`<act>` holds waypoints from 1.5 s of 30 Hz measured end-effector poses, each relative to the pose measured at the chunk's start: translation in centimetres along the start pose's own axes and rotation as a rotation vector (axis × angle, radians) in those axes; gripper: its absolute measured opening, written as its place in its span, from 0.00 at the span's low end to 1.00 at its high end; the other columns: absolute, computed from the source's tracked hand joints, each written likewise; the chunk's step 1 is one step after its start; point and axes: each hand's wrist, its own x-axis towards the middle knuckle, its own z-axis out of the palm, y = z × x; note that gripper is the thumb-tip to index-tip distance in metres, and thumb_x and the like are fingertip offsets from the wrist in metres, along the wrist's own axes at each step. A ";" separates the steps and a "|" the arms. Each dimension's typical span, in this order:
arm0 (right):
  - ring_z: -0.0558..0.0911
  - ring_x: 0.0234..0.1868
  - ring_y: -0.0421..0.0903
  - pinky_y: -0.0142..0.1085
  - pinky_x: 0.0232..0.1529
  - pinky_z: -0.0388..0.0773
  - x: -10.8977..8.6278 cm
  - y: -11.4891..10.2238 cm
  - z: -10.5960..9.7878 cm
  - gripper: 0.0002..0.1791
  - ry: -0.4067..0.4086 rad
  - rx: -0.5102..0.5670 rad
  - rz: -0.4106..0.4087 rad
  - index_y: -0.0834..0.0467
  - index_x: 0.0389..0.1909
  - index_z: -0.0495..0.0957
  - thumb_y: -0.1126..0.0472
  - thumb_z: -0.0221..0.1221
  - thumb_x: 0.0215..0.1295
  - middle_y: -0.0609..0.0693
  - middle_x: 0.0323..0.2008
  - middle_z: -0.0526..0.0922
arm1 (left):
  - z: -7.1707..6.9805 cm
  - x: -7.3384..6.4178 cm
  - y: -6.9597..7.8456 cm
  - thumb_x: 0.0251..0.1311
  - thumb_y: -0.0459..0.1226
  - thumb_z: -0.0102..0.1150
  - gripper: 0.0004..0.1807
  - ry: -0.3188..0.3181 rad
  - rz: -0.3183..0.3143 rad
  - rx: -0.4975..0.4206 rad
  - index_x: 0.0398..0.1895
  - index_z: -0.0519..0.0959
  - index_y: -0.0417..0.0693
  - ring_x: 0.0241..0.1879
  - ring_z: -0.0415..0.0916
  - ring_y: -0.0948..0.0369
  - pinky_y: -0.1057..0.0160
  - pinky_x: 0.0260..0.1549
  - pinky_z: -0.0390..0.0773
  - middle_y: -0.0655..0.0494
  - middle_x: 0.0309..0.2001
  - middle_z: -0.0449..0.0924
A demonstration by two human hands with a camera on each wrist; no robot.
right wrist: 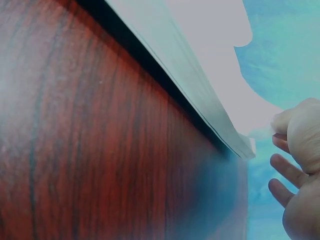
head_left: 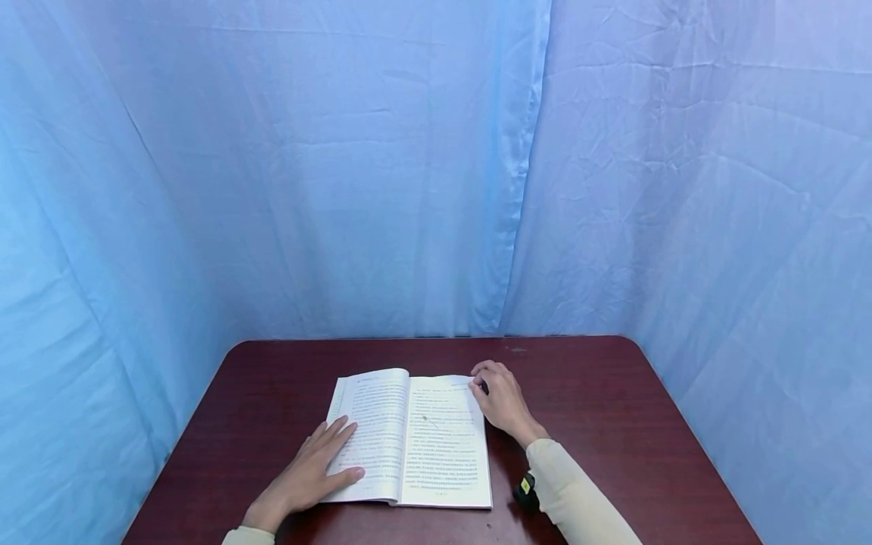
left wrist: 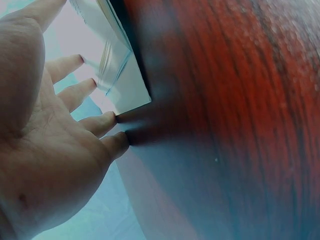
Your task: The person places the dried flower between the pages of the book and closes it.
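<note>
A thick book [head_left: 371, 431] lies spread on the dark red table, printed text on both sides. My left hand [head_left: 309, 465] rests on the outer edge of the left-hand pages, fingers spread, thumb near the lower part. The left wrist view shows the fingertips of that hand [left wrist: 65, 130] touching the book's edge and the table. At the top right corner of the book, my right hand [head_left: 504, 397] pinches a page corner. In the right wrist view, the page [right wrist: 250, 107] curves up off the stack to the thumb and finger of the hand [right wrist: 305, 150].
The table [head_left: 613, 424] has rounded far corners. Blue curtains [head_left: 381, 189] hang behind it and along both sides. A black device with a yellow label [head_left: 526, 488] is at the right wrist. A small brownish mark [head_left: 425, 418] shows on the right-hand page.
</note>
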 end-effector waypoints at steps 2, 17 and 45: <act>0.88 0.54 0.56 0.54 0.55 0.87 0.0 0.0 -0.1 0.10 0.001 0.001 -0.009 0.58 0.30 0.87 0.67 0.72 0.75 0.54 0.52 0.91 | 0.0 0.0 0.0 0.74 0.59 0.69 0.49 -0.002 0.001 0.001 0.87 0.68 0.41 0.88 0.50 0.23 0.17 0.83 0.52 0.34 0.89 0.60; 0.87 0.53 0.55 0.54 0.56 0.87 0.1 -0.2 -0.3 0.09 -0.027 0.001 0.018 0.64 0.36 0.91 0.67 0.67 0.79 0.54 0.53 0.90 | 0.0 0.2 0.1 0.74 0.59 0.69 0.49 -0.005 0.004 0.003 0.87 0.68 0.41 0.88 0.50 0.23 0.18 0.84 0.52 0.34 0.89 0.59; 0.79 0.77 0.61 0.64 0.77 0.76 -2.2 -1.5 -2.1 0.25 -0.197 0.148 0.194 0.62 0.68 0.85 0.51 0.69 0.79 0.56 0.73 0.83 | -0.1 0.0 0.1 0.73 0.59 0.70 0.49 -0.002 -0.003 0.006 0.87 0.68 0.42 0.88 0.51 0.23 0.18 0.83 0.53 0.34 0.89 0.60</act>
